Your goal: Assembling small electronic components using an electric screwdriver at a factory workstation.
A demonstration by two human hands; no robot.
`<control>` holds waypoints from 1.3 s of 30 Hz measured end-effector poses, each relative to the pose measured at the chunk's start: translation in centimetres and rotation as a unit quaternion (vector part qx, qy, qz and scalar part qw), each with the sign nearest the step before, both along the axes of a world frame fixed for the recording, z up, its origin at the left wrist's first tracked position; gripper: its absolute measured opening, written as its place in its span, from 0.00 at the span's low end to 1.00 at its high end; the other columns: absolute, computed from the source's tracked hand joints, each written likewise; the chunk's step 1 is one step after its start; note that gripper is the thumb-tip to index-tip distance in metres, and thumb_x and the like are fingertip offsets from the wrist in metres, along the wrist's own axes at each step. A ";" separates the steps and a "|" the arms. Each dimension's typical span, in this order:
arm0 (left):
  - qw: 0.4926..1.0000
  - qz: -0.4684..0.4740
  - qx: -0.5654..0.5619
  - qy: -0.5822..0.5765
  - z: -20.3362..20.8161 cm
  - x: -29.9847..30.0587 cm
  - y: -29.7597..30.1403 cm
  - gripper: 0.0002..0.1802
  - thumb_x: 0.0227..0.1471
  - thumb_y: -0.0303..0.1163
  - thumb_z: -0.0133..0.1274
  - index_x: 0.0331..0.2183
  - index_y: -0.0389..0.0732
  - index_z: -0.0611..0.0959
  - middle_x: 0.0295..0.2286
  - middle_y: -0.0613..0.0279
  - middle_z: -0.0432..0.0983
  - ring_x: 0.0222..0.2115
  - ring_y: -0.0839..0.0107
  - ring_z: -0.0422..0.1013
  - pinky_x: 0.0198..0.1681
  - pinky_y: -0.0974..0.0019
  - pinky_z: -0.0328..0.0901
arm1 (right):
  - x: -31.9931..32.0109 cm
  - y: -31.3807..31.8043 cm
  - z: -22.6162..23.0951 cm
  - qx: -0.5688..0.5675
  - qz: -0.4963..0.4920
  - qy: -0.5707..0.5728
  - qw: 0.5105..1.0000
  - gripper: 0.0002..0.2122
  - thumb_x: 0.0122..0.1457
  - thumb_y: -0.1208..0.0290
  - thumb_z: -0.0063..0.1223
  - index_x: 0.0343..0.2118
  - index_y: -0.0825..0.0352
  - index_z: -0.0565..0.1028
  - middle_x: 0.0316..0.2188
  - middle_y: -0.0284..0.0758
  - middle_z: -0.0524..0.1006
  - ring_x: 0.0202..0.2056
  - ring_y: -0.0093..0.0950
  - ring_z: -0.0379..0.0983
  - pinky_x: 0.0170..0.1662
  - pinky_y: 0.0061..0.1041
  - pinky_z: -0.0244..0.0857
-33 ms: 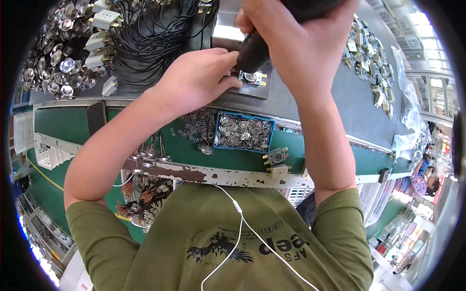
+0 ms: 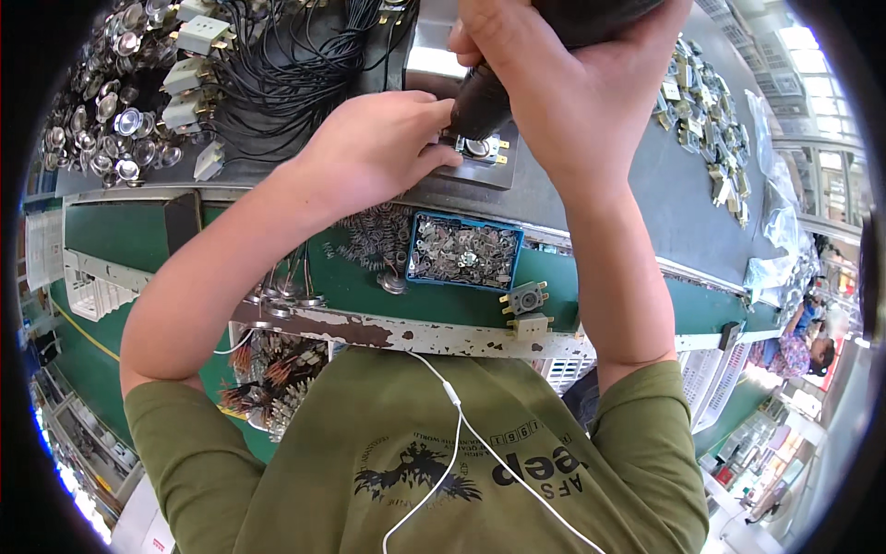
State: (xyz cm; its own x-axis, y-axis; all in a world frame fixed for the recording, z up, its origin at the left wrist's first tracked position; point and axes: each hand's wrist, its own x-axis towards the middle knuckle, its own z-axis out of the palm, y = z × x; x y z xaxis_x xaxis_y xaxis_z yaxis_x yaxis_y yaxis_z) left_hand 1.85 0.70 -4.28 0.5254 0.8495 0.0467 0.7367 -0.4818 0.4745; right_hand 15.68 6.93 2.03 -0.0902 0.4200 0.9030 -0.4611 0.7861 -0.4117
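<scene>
My right hand (image 2: 581,106) is wrapped round a black electric screwdriver (image 2: 482,102), whose tapered nose points down at a small switch-like part (image 2: 489,150) with brass terminals. That part sits on a grey metal block (image 2: 475,174). From the left, my left hand (image 2: 374,148) reaches in with thumb and fingers closed about the near side of the part, beside the screwdriver's nose. The nose hides the fingertips and whatever they pinch. A blue box (image 2: 410,249) of small metal pieces lies nearer to me, with loose springs (image 2: 374,235) to its left.
Round metal caps (image 2: 120,125) and black cables (image 2: 295,78) with white-bodied parts (image 2: 203,37) crowd the far left. More such parts (image 2: 711,129) are heaped at the right. Two parts (image 2: 528,300) rest near the chipped white table edge (image 2: 425,340).
</scene>
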 end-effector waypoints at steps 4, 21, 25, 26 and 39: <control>0.999 -0.004 0.009 0.031 -0.3 -0.3 0.7 0.17 0.56 0.42 0.61 0.40 0.40 0.79 0.32 0.56 0.79 0.39 0.54 0.77 0.40 0.53 0.73 | -1.2 -0.2 1.3 0.019 0.033 0.002 0.999 0.24 0.56 0.89 0.63 0.51 0.72 0.63 0.31 0.37 0.78 0.28 0.23 0.77 0.28 0.22 0.73; 0.989 -0.053 0.135 -0.023 -1.6 0.4 0.1 0.18 0.51 0.43 0.65 0.41 0.44 0.83 0.37 0.61 0.76 0.38 0.57 0.77 0.42 0.57 0.73 | 5.4 -3.7 2.2 -0.240 -0.173 -0.106 0.949 0.15 0.66 0.74 0.56 0.49 0.83 0.75 0.25 0.34 0.75 0.25 0.21 0.70 0.32 0.20 0.67; 0.977 -0.127 0.164 -0.048 -0.8 0.7 0.7 0.15 0.52 0.38 0.64 0.43 0.48 0.84 0.34 0.65 0.78 0.38 0.60 0.77 0.40 0.58 0.70 | 6.2 -2.7 3.0 -0.196 -0.241 -0.134 0.941 0.14 0.66 0.73 0.58 0.49 0.80 0.77 0.27 0.35 0.77 0.26 0.21 0.73 0.35 0.20 0.70; 0.968 -0.144 0.186 -0.087 -0.7 -0.1 0.6 0.15 0.52 0.38 0.63 0.43 0.49 0.84 0.34 0.65 0.79 0.37 0.61 0.77 0.40 0.58 0.70 | 6.5 -2.4 2.7 -0.175 -0.278 -0.151 0.932 0.14 0.66 0.73 0.59 0.48 0.79 0.78 0.27 0.35 0.78 0.27 0.21 0.74 0.35 0.20 0.71; 0.884 0.225 0.406 -0.052 7.2 -6.3 2.0 0.08 0.51 0.33 0.63 0.34 0.41 0.85 0.34 0.59 0.82 0.37 0.57 0.77 0.42 0.52 0.70 | 10.5 -3.3 -0.5 -0.064 -0.405 -0.210 0.888 0.24 0.68 0.69 0.55 0.63 0.63 0.61 0.55 0.50 0.74 0.53 0.39 0.75 0.58 0.39 0.68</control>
State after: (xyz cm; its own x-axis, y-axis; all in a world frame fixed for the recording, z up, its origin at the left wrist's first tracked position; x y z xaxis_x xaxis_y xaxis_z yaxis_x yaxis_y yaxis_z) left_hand -4.46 2.72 2.87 0.0988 0.6353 0.7659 0.9133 -0.3636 0.1838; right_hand 26.22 3.62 1.48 -0.0303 0.5976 0.8012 0.4490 0.7243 -0.5232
